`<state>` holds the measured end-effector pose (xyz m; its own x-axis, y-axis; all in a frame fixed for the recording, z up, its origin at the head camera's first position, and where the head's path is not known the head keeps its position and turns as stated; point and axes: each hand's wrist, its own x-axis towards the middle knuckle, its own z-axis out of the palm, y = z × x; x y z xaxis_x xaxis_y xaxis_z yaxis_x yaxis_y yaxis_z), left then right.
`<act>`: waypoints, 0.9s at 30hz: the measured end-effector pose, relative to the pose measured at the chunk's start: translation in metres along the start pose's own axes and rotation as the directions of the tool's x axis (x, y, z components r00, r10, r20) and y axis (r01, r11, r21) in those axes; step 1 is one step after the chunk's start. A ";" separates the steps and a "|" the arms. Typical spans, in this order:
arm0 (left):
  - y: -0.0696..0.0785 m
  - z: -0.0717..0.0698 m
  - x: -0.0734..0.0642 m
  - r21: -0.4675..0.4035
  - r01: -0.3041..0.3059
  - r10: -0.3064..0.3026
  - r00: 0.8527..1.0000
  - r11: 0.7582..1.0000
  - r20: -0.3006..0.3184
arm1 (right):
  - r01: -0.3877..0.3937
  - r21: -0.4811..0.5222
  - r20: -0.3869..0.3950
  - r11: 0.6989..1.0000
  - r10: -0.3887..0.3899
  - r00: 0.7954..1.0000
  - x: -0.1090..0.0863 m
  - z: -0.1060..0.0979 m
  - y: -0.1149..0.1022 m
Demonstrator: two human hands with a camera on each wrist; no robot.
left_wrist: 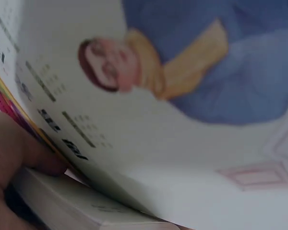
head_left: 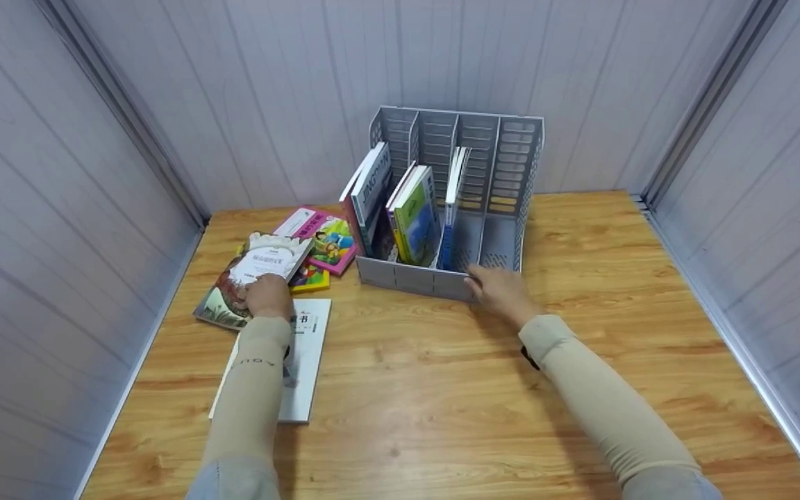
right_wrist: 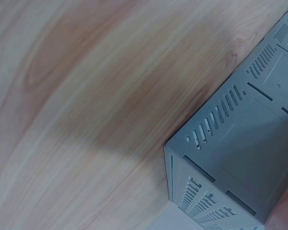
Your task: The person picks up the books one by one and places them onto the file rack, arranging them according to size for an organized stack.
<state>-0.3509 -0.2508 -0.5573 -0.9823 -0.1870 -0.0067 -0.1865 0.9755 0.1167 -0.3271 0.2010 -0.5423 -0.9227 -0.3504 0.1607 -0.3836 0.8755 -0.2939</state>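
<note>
Simultaneously, a person's left hand [head_left: 268, 296] grasps an illustrated book [head_left: 259, 262] at the ten o'clock of a wooden table [head_left: 407, 396], with a white book [head_left: 311, 368] at its five o'clock. At twelve, the right hand [head_left: 502, 292] clasps its fingers over the front rim of a gray organizer [head_left: 415, 280] holding standing books [head_left: 419, 226].

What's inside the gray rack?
In the rack, books stand in the three left slots; none shows in the rightmost slot. The front lip hides their bottom edges; neighbouring books partly cover each other.
</note>
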 end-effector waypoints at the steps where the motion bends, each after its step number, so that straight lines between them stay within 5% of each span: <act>1: -0.001 0.000 -0.001 0.005 -0.012 0.012 1.000 1.000 -0.013 | 0.002 0.000 -0.003 1.000 -0.002 1.000 0.000 0.000 0.000; 11: -0.011 -0.007 -0.005 0.017 -0.063 0.065 0.989 0.998 -0.129 | 0.005 -0.015 -0.020 1.000 -0.005 1.000 -0.001 0.001 0.002; 17: -0.021 -0.001 -0.012 0.054 -0.073 0.084 0.968 0.996 -0.237 | -0.002 -0.019 -0.028 1.000 0.001 1.000 0.000 0.001 0.000; 27: -0.018 -0.012 -0.024 0.183 -0.133 0.185 0.935 0.974 -0.304 | -0.010 -0.014 -0.024 1.000 0.009 1.000 0.000 0.002 0.001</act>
<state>-0.3242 -0.2652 -0.5477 -0.9481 -0.0294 0.3167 -0.0535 0.9963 -0.0677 -0.3274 0.2010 -0.5448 -0.9251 -0.3339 0.1810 -0.3741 0.8835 -0.2819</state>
